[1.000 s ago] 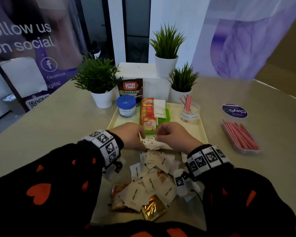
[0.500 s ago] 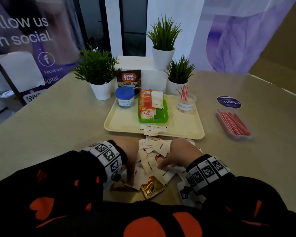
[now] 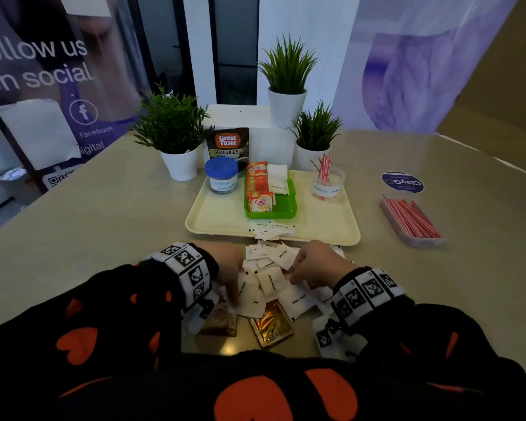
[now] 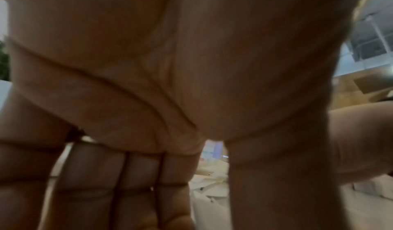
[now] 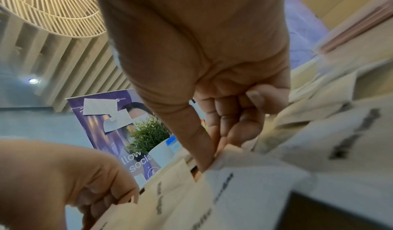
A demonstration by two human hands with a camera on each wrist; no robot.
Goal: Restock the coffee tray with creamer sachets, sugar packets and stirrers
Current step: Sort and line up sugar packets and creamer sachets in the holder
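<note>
Sugar packets (image 3: 269,281) are lying heaped on the worktop (image 3: 104,238); right hand (image 3: 313,264) fingers (image 5: 214,143) are pinching 1, left hand (image 3: 228,268) fingers are pressing flat. Gather them squarely before lifting.

My left fingers (image 3: 233,294) are buried in the near sugar packets (image 3: 269,281), grip unclear; my palm fills the left wrist view; labels on the far jar (image 3: 221,177) are too small to read

both hands (image 3: 231,268) off tray (image 3: 213,220) (a second ago), into sugar packets (image 3: 271,281)
</note>
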